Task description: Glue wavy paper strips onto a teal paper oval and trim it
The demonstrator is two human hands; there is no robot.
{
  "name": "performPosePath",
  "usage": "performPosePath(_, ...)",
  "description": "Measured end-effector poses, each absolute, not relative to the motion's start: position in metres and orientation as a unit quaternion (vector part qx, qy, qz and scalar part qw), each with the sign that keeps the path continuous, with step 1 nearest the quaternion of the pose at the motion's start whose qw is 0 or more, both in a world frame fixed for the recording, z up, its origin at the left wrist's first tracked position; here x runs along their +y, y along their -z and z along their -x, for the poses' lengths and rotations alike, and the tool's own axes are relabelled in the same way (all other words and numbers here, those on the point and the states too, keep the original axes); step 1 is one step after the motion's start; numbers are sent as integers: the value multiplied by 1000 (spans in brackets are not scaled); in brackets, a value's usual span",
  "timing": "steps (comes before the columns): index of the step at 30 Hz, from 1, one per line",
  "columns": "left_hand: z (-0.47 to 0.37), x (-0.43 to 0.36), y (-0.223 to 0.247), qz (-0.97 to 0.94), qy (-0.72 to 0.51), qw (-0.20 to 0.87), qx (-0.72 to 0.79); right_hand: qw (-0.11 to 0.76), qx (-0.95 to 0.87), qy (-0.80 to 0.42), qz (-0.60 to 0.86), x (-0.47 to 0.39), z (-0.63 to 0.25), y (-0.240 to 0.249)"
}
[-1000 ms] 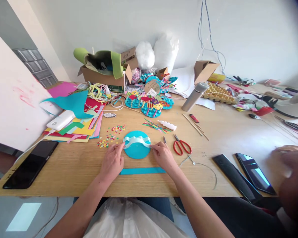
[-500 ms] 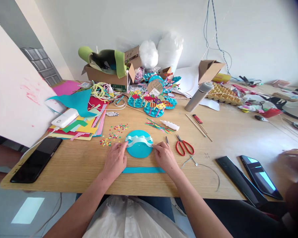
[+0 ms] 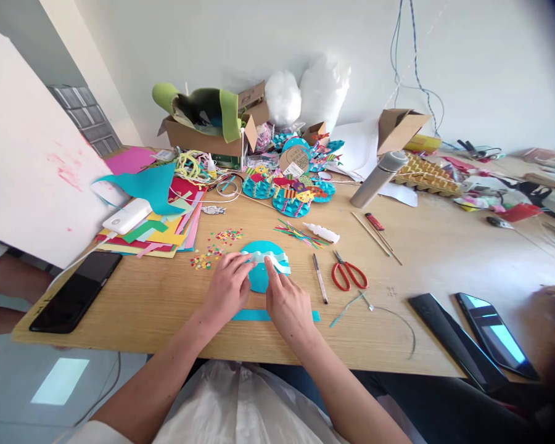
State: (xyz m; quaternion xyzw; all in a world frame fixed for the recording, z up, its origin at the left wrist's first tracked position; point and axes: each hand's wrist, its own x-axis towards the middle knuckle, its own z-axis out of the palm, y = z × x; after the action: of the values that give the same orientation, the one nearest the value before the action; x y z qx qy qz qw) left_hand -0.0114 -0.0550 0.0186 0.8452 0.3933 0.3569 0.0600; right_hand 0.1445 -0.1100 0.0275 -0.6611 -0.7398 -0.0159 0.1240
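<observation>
A round blue disc (image 3: 259,283) lies flat on the table in front of me. Pale wavy paper strips (image 3: 282,265) run across its upper half and reach its right edge. My left hand (image 3: 229,287) rests at the disc's left side, its outstretched fingertips on the strips. With its index finger extended, my right hand (image 3: 290,305) presses the strips near the middle; its other fingers are curled. Neither hand visibly grips anything. Below the disc lies a blue paper strip (image 3: 252,315), partly covered by my right hand.
Confetti (image 3: 213,253) lies left of the disc. To the right are a pen (image 3: 320,279), red-handled scissors (image 3: 349,275) and a white glue bottle (image 3: 322,232). Farther back stand blue decorated crafts (image 3: 291,202) and a grey flask (image 3: 379,179). Phones (image 3: 76,290) lie at both sides.
Both hands have left the disc's edges and moved inward over the strips. My right hand has shifted left and now presses with its index finger, uncovering the pen. The view has shifted slightly.
</observation>
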Motion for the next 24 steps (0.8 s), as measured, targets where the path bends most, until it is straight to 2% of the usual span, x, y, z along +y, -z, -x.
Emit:
performPosePath(7, 13, -54, -12, -840, -367, 71, 394, 81, -725, 6, 684, -105, -143, -25)
performPosePath(24, 17, -54, -7, -852, -363, 65, 371, 60, -724, -7, 687, -101, -143, -19)
